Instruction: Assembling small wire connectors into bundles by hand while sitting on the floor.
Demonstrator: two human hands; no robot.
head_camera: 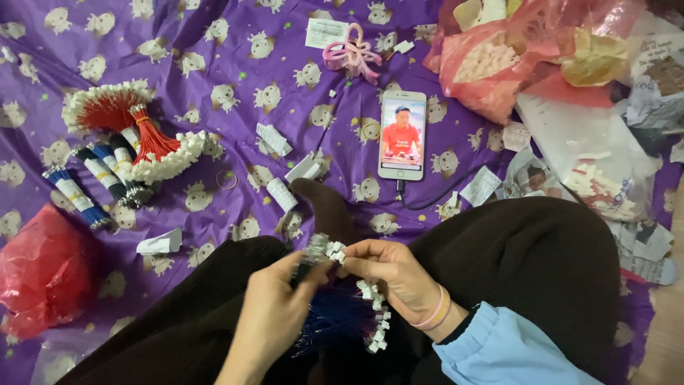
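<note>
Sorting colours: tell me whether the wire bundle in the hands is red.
No, the wire bundle held between the left hand and right hand is blue; the red bundles lie on the purple sheet.

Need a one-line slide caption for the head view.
Both hands, left hand and right hand, grip a blue wire bundle with white connectors over a purple sheet.

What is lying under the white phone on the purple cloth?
The phone lies flat on the purple printed cloth, screen up, with a dark cable leaving its lower end. Whatever is directly beneath the phone is covered and cannot be seen.
</note>
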